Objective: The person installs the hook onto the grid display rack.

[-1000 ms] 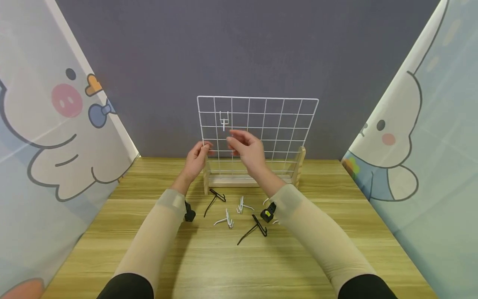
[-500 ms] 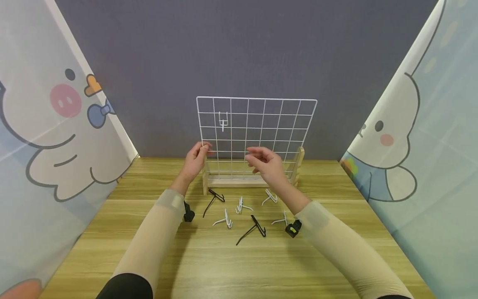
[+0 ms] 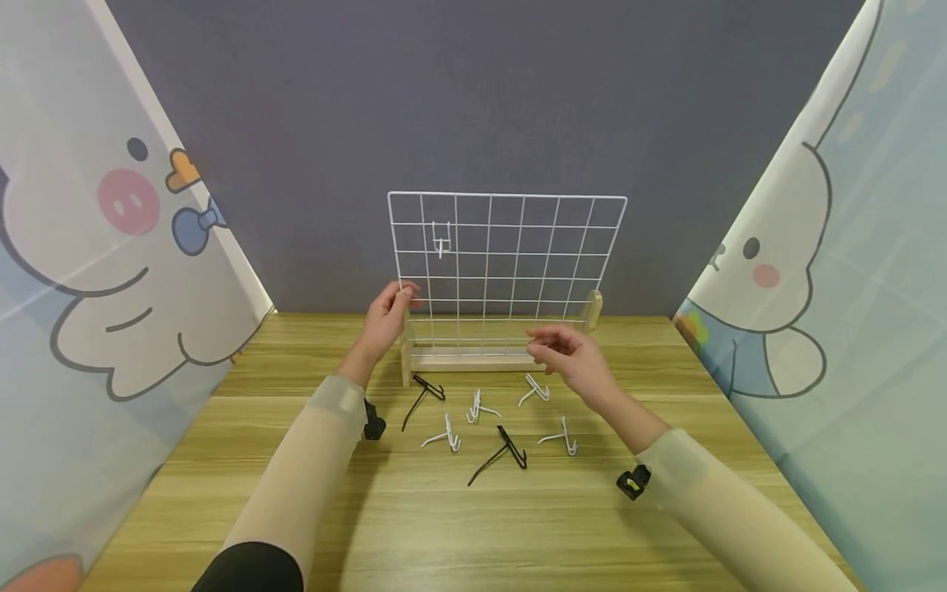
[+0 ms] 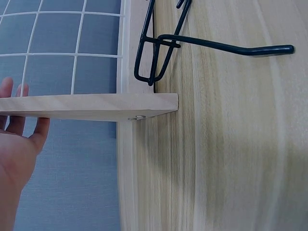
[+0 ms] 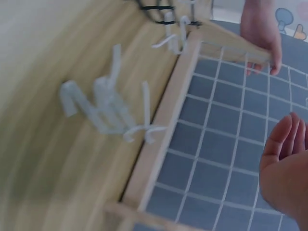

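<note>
Left hand (image 3: 381, 318) grips wooden upright (image 4: 106, 103) — likely bracing white wire grid (image 3: 486, 278). Right hand (image 3: 577, 364) empty, fingers loosely bent. White hooks (image 3: 448, 432), black hooks (image 3: 508, 445) spread in front — presumably for easy reach.

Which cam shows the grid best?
Head: nearly the whole grid shows, both top corners included. Left wrist catches only a small part; right wrist shows more, but slanted and cut off by the picture edge.

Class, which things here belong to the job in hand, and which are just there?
Likely job things: wire grid, wooden stand, hung white hook, four loose white hooks, two loose black hooks.

Seemingly just there: printed curtains, grey backdrop, wrist cameras.
</note>
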`<action>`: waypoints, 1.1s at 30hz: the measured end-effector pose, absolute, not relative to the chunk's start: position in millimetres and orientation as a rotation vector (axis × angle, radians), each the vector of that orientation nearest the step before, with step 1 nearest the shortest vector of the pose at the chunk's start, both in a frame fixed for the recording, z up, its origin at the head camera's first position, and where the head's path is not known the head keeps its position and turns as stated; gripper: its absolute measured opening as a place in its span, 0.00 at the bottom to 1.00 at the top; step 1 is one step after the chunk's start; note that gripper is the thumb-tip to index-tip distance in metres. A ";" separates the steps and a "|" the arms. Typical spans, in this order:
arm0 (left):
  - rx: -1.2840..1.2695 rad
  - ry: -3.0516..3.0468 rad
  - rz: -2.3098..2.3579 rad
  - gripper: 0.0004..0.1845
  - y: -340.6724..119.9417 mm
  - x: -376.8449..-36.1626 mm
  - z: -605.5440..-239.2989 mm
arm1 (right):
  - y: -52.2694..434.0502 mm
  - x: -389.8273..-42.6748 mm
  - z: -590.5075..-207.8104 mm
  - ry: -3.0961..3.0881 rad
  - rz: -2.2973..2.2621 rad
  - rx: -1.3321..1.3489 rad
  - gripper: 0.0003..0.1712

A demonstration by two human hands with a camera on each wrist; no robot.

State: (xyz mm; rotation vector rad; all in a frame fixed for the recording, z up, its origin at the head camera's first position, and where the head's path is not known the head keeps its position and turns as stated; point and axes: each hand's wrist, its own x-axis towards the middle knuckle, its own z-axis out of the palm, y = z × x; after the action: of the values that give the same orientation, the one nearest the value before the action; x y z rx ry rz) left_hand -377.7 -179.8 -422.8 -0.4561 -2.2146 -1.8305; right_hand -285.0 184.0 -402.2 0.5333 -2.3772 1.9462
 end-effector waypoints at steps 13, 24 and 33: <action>-0.450 -2.235 -1.806 0.20 -179.1 -378.2 -420.3 | 241.8 -274.7 -441.0 -2.628 1.795 0.600 0.17; -0.434 -2.231 -1.866 0.21 -171.0 -355.0 -398.2 | 266.8 -280.4 -462.4 -2.859 1.723 0.694 0.19; -0.427 -2.239 -1.856 0.20 -171.2 -352.1 -397.5 | 275.1 -283.1 -474.5 -2.946 1.714 0.771 0.18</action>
State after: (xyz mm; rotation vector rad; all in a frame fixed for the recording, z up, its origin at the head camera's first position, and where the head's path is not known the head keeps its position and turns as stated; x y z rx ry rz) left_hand -352.1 -171.2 -397.5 -0.4267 -2.2392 -1.8563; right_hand -283.1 275.1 -474.5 0.7712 -2.9459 1.7140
